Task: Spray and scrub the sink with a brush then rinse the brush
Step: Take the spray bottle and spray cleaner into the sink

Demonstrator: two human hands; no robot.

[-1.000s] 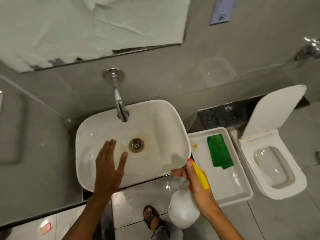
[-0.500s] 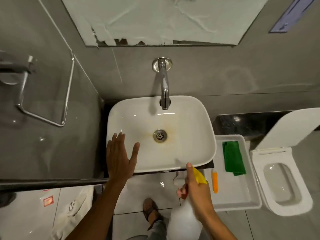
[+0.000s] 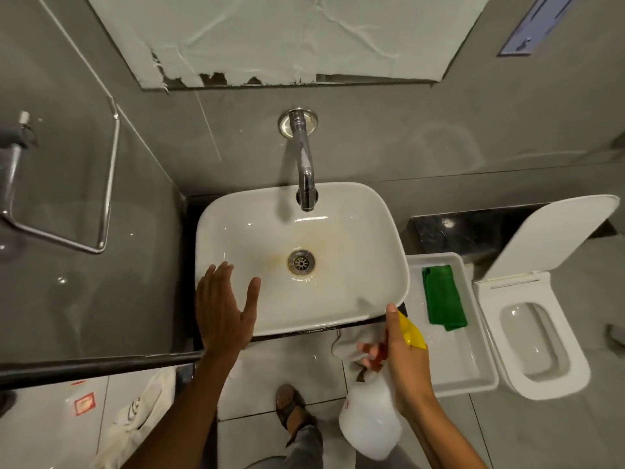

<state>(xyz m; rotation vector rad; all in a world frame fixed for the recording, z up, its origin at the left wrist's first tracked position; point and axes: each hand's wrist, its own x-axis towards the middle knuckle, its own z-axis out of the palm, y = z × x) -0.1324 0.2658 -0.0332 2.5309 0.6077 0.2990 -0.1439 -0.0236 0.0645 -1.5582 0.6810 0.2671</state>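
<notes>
The left hand (image 3: 225,309) hovers over the sink's (image 3: 378,231) front left rim, fingers spread apart and holding nothing. The right hand (image 3: 402,357) has its fingers clamped on a spray bottle (image 3: 370,418) below the sink's front right corner, beside a tray (image 3: 473,384) holding a green cloth (image 3: 443,299)

Bare forearms, grey trouser leg (image 3: 304,441), brown sandal (image 3: 290,406).

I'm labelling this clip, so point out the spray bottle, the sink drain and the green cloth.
spray bottle (image 3: 370,424), head view, white body.
sink drain (image 3: 301,262), head view, metal grate centre.
green cloth (image 3: 443,297), head view, middle of the fold.
</notes>
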